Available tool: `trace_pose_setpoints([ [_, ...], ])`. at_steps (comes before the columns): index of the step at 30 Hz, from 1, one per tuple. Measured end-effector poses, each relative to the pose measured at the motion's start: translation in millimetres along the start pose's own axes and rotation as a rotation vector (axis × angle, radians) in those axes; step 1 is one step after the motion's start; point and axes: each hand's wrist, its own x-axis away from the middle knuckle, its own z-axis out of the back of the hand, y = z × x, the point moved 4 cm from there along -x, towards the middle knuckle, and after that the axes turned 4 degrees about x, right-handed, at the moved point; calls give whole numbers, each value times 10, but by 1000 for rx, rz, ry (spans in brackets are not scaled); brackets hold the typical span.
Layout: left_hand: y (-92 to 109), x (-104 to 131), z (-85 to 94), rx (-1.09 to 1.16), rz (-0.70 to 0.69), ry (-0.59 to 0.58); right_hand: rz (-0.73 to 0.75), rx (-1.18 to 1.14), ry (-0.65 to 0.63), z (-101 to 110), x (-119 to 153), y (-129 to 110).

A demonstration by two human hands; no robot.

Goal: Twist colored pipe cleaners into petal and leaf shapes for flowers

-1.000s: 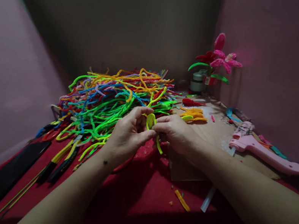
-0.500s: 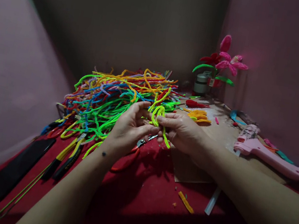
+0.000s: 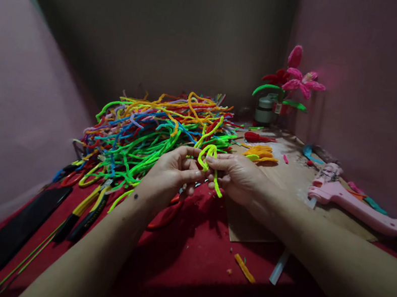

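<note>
A bright yellow-green pipe cleaner (image 3: 203, 158), bent into loops with one end hanging down, is held up between my two hands. My left hand (image 3: 175, 170) pinches its left side between thumb and fingers. On the right side of the loops, my right hand (image 3: 241, 176) grips it with thumb and forefinger. Behind my hands lies a large pile of coloured pipe cleaners (image 3: 149, 145), with green ones nearest. Red-handled scissors (image 3: 167, 214) lie under my left hand, partly hidden by it.
Yellow-and-black pliers (image 3: 89, 214) and a black flat object (image 3: 14, 234) lie left on the red cloth (image 3: 186, 264). At right are a pink glue gun (image 3: 358, 202), orange pieces (image 3: 261, 153) and a glue stick (image 3: 279, 268). Pink fuzzy flowers (image 3: 304, 82) stand at the back.
The loops of the yellow-green pipe cleaner look more open on the left, and the fingers of my left hand have shifted slightly around them. The whole view has moved a little.
</note>
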Motion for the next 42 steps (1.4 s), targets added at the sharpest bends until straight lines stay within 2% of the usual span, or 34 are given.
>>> trace_pose_setpoints([
  [3,-34,-10,4,53,50,-11,-35,-16,5,-2,-7,24],
  [6,-46,-11,-13,73,53,-49,-64,-46,-42,-28,-8,31],
  [10,-32,-1,-24,-74,-25,46,-126,-56,18,-12,5,37],
  [13,-36,10,-43,-166,-1,41,-133,-38,49,5,13,36],
  [19,-6,8,40,-225,95,-114,-59,-44,54,31,-12,23],
  [22,4,0,64,-252,79,-173,-26,3,72,34,-10,15],
  [26,-41,-21,58,-132,44,-138,25,51,83,35,0,2],
  [31,-149,-63,51,16,84,-110,70,50,18,30,-22,13],
  [38,-98,-35,14,-31,47,-99,243,80,2,64,-60,-12],
  [42,-65,-21,2,-98,41,-130,259,41,40,57,-52,-35],
])
